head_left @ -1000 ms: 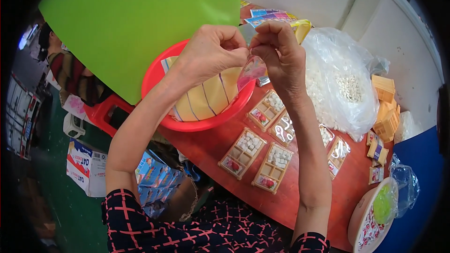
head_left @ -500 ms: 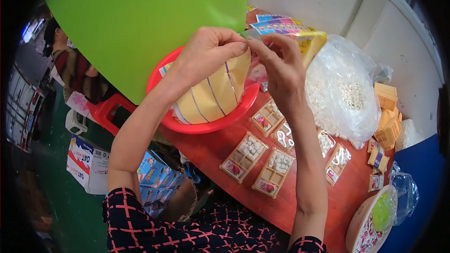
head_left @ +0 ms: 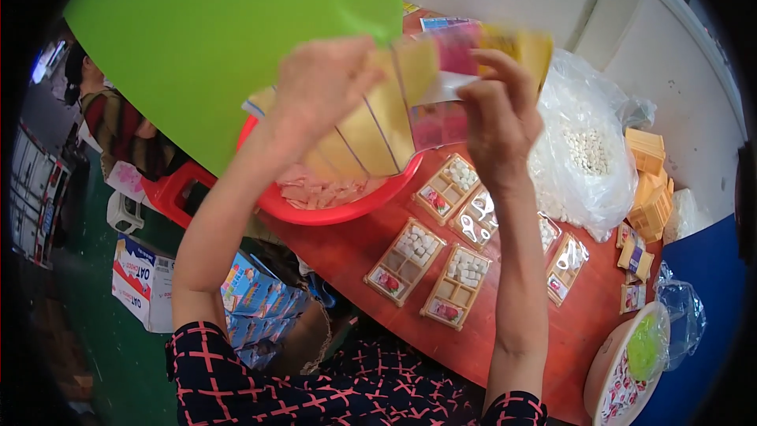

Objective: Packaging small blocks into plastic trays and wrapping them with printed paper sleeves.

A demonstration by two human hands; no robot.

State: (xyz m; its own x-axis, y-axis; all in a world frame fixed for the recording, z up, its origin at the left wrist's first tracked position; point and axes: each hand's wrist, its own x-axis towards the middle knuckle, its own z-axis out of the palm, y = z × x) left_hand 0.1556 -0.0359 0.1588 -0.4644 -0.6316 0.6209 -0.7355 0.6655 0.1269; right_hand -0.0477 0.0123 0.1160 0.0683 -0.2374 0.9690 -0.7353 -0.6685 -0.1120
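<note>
My left hand point(head_left: 327, 91) and my right hand point(head_left: 493, 118) are raised close to the camera, both gripping a small clear packet with a pink label point(head_left: 441, 87); it is blurred. Behind them a red basin point(head_left: 315, 209) holds yellow compartment trays point(head_left: 371, 138) and pink packets. On the red-brown table point(head_left: 512, 331) below lie several filled trays of white pieces in clear wrap point(head_left: 406, 260), side by side.
A large clear bag of white pieces point(head_left: 587, 150) sits at the right, with stacked yellow trays point(head_left: 650, 185) beyond it. A green sheet point(head_left: 229, 39) fills the upper left. A round tub point(head_left: 627, 367) stands at the lower right. Cardboard boxes point(head_left: 142, 280) lie on the floor at left.
Both hands have risen toward the camera with the packet, away from the red basin, and now look larger and blurred.
</note>
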